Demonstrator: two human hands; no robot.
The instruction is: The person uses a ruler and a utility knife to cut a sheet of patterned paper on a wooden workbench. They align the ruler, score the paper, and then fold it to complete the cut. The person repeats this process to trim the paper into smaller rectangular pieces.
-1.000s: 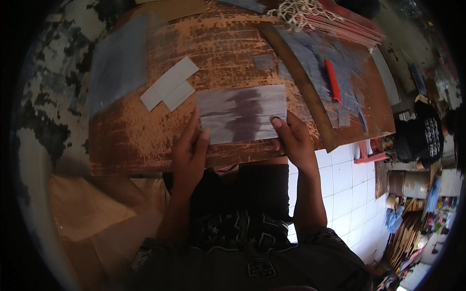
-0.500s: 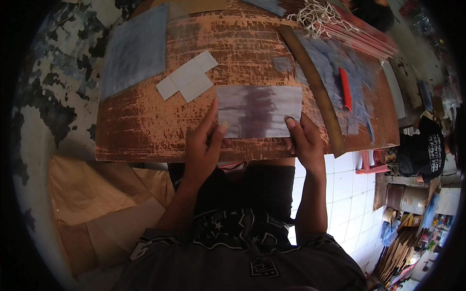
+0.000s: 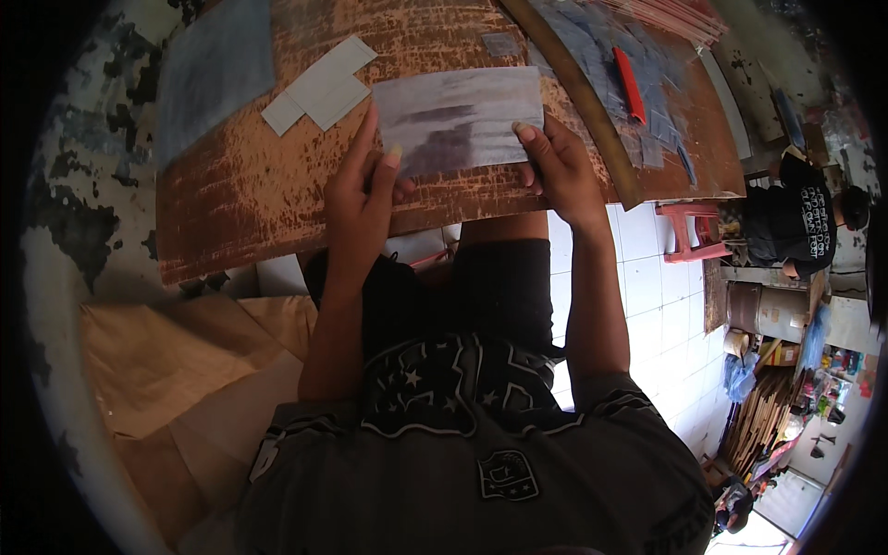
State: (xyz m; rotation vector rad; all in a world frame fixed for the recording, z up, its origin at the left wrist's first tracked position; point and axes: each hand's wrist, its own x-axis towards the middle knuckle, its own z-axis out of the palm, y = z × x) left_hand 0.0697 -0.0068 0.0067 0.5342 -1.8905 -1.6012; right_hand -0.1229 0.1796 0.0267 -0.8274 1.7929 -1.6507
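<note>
Between my hands is a thin, glossy grey rectangular sheet (image 3: 460, 118), plastic-like, with dark reflections across its middle. My left hand (image 3: 361, 190) pinches its left end, thumb on top and forefinger along the side edge. The right end is gripped by my right hand (image 3: 561, 176), its thumb on the face and the other fingers beneath. The sheet is held above the near part of a worn brown table (image 3: 268, 208). Beyond my left hand lies a pale card cut-out (image 3: 324, 88) with drawn lines.
A large bluish sheet (image 3: 215, 79) covers the table's left. To the right lie a long brown strip (image 3: 585, 102), a red cutter-like tool (image 3: 629, 85) and bluish plastic pieces (image 3: 592, 42). A red stool (image 3: 689, 231) stands on the tiled floor; another person (image 3: 786, 222) is farther right.
The view has tilted, so the table and its things appear higher. Both hands still hold the grey sheet, and its dark reflection has shifted and broken up.
</note>
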